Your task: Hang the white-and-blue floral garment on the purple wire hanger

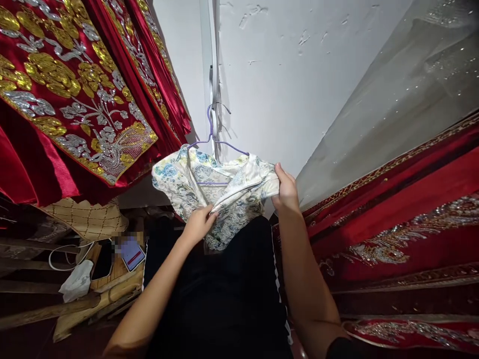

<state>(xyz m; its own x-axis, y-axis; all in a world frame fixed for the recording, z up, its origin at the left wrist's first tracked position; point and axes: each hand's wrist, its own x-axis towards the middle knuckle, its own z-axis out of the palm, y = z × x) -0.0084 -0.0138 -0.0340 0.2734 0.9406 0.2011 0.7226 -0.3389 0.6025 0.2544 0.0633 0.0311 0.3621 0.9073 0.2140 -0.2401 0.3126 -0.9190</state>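
Note:
A short-sleeved floral blouse, white with blue and yellow flowers, hangs on a thin purple hanger in front of me. The hanger's hook reaches up by a narrow pale post on the wall. At the blouse's front, where its two edges cross, my left hand pinches the fabric between thumb and fingers. My right hand grips the end of the sleeve on the right, thumb on top. The lower part of the blouse lies against my dark clothing.
Red garments with gold and silver embroidery hang at upper left. More red beaded fabric and sheer sparkling cloth hang on the right. At lower left, a wooden stool bears a lit phone, a dark phone and a white cable.

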